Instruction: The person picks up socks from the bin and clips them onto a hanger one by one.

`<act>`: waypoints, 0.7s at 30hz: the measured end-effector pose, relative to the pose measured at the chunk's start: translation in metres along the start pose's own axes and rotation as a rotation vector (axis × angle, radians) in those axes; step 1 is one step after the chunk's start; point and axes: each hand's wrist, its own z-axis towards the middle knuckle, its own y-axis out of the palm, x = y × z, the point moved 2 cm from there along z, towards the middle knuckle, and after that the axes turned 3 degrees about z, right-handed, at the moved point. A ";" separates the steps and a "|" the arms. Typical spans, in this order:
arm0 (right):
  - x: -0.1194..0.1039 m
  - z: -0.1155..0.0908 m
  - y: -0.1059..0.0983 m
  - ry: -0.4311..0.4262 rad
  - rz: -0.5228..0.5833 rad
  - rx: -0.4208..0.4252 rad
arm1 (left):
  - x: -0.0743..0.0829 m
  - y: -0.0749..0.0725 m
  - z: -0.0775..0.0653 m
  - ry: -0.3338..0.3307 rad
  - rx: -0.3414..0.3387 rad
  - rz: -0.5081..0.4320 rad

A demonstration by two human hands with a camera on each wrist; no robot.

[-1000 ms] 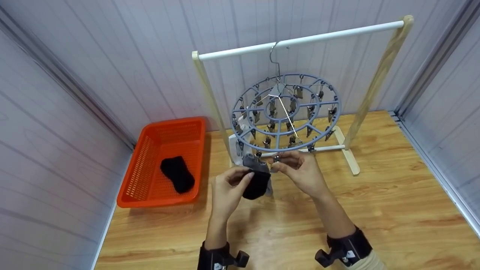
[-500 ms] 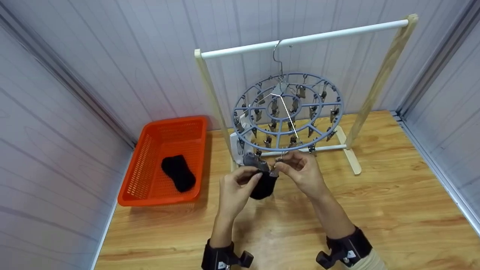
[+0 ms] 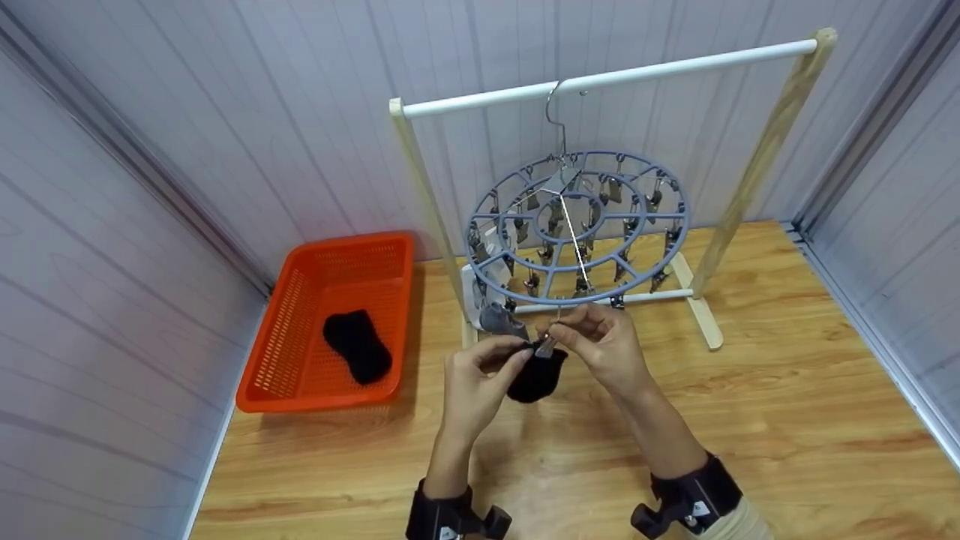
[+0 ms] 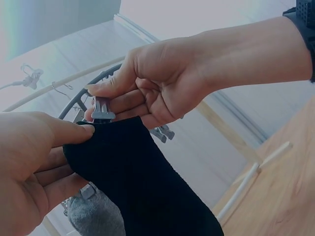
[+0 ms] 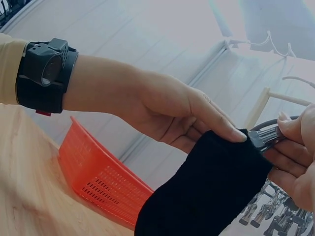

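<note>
A black sock point(image 3: 536, 381) hangs by its cuff between my two hands under the front rim of the round clip hanger point(image 3: 555, 298). My left hand point(image 3: 474, 386) pinches one side of the cuff between thumb and fingers, as the sock point(image 5: 206, 182) shows in the right wrist view. With thumb and fingers my right hand point(image 3: 609, 351) pinches a metal clip point(image 4: 102, 109), whose mouth is at the cuff's top edge. Whether the clip bites the fabric fully is hard to tell. Just left of the sock, a grey sock point(image 3: 501, 321) hangs from the hanger.
An orange basket point(image 3: 401, 322) stands on the left with another black sock point(image 3: 358, 346) inside. The hanger hooks over the white bar point(image 3: 480, 103) of a wooden-legged rack. Several clips dangle from the hanger's rings. White fabric point(image 3: 471, 292) hangs behind the grey sock.
My left hand has carried the black sock to the right, up to the clip in my right hand. The clip now meets the cuff, and the hanger has tilted and shifted slightly.
</note>
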 end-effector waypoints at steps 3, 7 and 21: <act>0.000 -0.001 0.002 0.016 -0.004 0.001 | 0.002 0.000 0.000 0.013 0.023 0.004; 0.001 -0.002 0.004 0.023 -0.018 -0.013 | 0.002 -0.001 0.000 0.025 0.047 -0.001; 0.003 -0.001 0.006 0.065 -0.100 -0.091 | 0.003 -0.005 0.001 0.037 0.059 -0.052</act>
